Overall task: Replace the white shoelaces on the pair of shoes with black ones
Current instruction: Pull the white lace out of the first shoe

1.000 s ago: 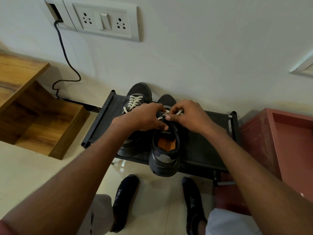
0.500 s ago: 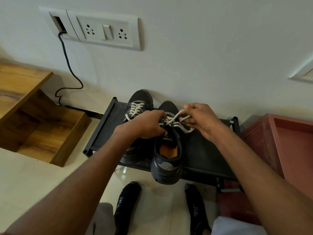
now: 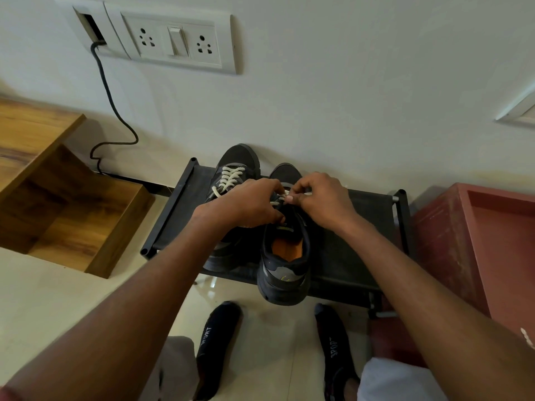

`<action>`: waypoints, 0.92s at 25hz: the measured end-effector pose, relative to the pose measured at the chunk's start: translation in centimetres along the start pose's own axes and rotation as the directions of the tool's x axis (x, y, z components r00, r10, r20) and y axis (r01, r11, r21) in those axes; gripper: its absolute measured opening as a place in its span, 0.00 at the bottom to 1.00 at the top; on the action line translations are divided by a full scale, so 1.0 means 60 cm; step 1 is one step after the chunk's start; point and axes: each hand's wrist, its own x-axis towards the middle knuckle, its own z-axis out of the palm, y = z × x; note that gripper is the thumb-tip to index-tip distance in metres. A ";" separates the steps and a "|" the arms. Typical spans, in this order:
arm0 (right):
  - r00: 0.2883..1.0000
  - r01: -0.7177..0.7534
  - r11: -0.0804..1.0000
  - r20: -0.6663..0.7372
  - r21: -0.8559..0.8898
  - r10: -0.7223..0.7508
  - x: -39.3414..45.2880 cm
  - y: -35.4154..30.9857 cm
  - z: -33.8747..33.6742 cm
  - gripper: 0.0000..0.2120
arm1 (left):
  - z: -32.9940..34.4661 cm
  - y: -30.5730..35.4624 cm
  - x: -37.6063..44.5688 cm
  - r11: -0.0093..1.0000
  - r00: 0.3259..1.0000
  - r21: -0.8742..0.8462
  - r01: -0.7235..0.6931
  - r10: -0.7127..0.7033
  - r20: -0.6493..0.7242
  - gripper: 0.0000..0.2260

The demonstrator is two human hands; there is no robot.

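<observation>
— What can't you make out on the right shoe (image 3: 285,256)?
— Its lacing; the left hand (image 3: 246,205) and right hand (image 3: 321,199) cover the eyelets, so only scraps of white lace (image 3: 279,198) show between the fingers; whether each hand pinches lace is hard to tell.
— And the left shoe (image 3: 231,180)?
— Its heel sits behind the left forearm.
— Anything cut off?
— The wooden shelf (image 3: 43,183) leaves the left edge; the red cabinet (image 3: 477,256) the right.

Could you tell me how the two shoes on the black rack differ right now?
The left shoe lies untouched with its white lace fully crossed; the right shoe has both hands, left hand and right hand, working its white lace. The right shoe's heel overhangs the rack; the left sits farther back. Both are dark grey.
</observation>
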 end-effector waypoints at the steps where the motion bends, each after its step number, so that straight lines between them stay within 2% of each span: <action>1: 1.000 -0.009 0.999 -0.011 -0.042 0.009 0.000 -0.001 0.005 0.08 | 0.001 0.000 0.000 1.000 1.000 -0.001 0.004 -0.004 -0.005 0.30; 3: 0.996 -0.078 0.997 -0.047 -0.002 0.078 -0.001 -0.006 0.012 0.12 | 0.001 -0.001 0.000 1.000 1.000 -0.007 0.014 -0.015 -0.010 0.30; 4: 0.983 -0.163 0.978 -0.068 0.128 0.173 0.000 -0.007 0.010 0.14 | 0.000 -0.002 0.001 1.000 1.000 -0.011 0.017 -0.017 -0.004 0.29; 5: 0.950 -0.270 0.898 -0.057 0.348 0.308 0.004 -0.007 0.004 0.16 | -0.001 -0.003 0.000 1.000 1.000 -0.014 0.015 -0.015 0.005 0.28; 6: 0.899 -0.363 0.717 0.022 0.596 0.437 0.007 -0.006 -0.006 0.16 | -0.002 -0.003 -0.001 1.000 1.000 -0.018 0.009 -0.009 0.011 0.27; 7: 0.848 -0.418 0.502 0.128 0.757 0.514 0.009 -0.004 -0.018 0.15 | -0.003 -0.002 -0.002 1.000 1.000 -0.024 0.003 -0.002 0.011 0.27; 8: 0.815 -0.448 0.381 0.194 0.809 0.546 0.012 0.002 -0.030 0.13 | -0.005 -0.001 -0.003 1.000 1.000 -0.029 -0.006 0.006 0.008 0.26; 9: 0.801 -0.476 0.401 0.198 0.782 0.565 0.014 0.006 -0.039 0.11 | -0.005 0.000 -0.004 0.999 1.000 -0.029 -0.017 0.018 0.002 0.26; 10: 0.813 -0.498 0.556 0.136 0.665 0.566 0.014 0.010 -0.047 0.09 | -0.005 0.002 -0.005 0.999 0.999 -0.021 -0.032 0.032 -0.004 0.25; 11: 0.853 -0.479 0.768 0.019 0.426 0.521 0.014 0.017 -0.050 0.06 | -0.004 0.004 -0.006 0.999 0.999 -0.012 -0.045 0.045 -0.006 0.24; 12: 0.900 -0.413 0.897 -0.082 0.157 0.428 0.012 0.024 -0.053 0.04 | -0.003 0.006 -0.007 0.999 0.999 -0.003 -0.051 0.051 -0.004 0.22; 13: 0.938 -0.331 0.942 -0.126 -0.055 0.322 0.008 0.026 -0.057 0.06 | -0.003 0.009 -0.008 0.999 0.999 0.007 -0.052 0.052 -0.002 0.20; 14: 0.965 -0.252 0.957 -0.111 -0.144 0.237 0.006 0.026 -0.060 0.12 | -0.001 0.010 -0.008 0.999 0.999 0.021 -0.050 0.050 -0.003 0.19; 16: 0.993 -0.115 0.993 0.033 -0.019 0.115 0.003 0.016 -0.071 0.18 | 0.000 0.012 -0.010 0.998 0.999 0.042 -0.040 0.040 -0.008 0.19; 17: 0.983 -0.069 0.993 0.178 0.096 0.051 -0.001 0.008 -0.074 0.22 | 0.000 0.013 -0.011 0.999 0.999 0.043 -0.031 0.032 -0.006 0.19; 18: 0.947 -0.046 0.985 0.321 0.169 -0.010 -0.007 0.003 -0.073 0.26 | -0.001 0.014 -0.012 0.998 1.000 0.050 -0.025 0.025 -0.003 0.20; 19: 0.901 -0.018 0.985 0.430 0.170 -0.058 -0.013 -0.001 -0.069 0.31 | -0.002 0.015 -0.013 0.998 1.000 0.068 -0.019 0.019 0.002 0.22; 21: 0.854 0.049 0.997 0.516 0.062 -0.074 -0.019 0.000 -0.060 0.42 | -0.004 0.017 -0.014 0.993 1.000 0.121 -0.014 0.011 0.024 0.24; 23: 0.871 0.043 0.999 0.488 0.019 -0.047 -0.019 0.001 -0.057 0.44 | -0.004 0.019 -0.015 0.988 0.999 0.152 -0.009 0.002 0.046 0.24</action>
